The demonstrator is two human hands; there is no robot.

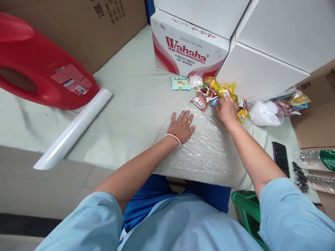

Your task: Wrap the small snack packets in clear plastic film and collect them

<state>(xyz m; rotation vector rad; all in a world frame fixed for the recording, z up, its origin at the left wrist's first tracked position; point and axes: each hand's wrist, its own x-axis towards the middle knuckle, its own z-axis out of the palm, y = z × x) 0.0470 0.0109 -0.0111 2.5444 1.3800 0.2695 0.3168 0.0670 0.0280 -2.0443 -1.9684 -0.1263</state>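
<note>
A sheet of clear plastic film (206,150) lies wrinkled on the cloth-covered table in front of me. My left hand (181,125) rests flat on the film's left edge, palm down and fingers spread. At the film's far right corner, my right hand (227,109) reaches into a pile of small snack packets (226,90). Its fingers are curled at a small blue packet (214,101), their tips partly hidden. Left of that hand lie a brown packet (200,101) and a light green packet (180,83). A crumpled clear wrapper (195,81) sits between the green packet and the pile.
A white roll (74,130) and a big red jug (47,66) lie on the left. Behind the packets stand a Wahaha water box (188,52) and white boxes (258,69). To the right are a bundle of white plastic (265,113), a phone (281,158) and bottles (310,159).
</note>
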